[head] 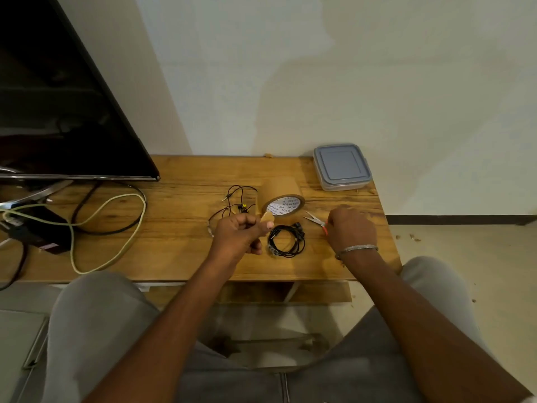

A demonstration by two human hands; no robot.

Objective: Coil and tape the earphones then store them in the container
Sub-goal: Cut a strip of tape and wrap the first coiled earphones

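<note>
The left hand [241, 232] pinches the free end of the brown packing tape roll [283, 206]. The right hand [350, 228] closes on the orange-handled scissors [315, 221], whose blades point left toward the tape strip.

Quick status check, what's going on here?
Left hand pinching tape end; right hand on scissors. Earphones coiled, untaped. Container lidded.

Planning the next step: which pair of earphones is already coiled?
The black earphones between the hands, wound into a neat ring; the other pair behind the left hand lies loose.
</note>
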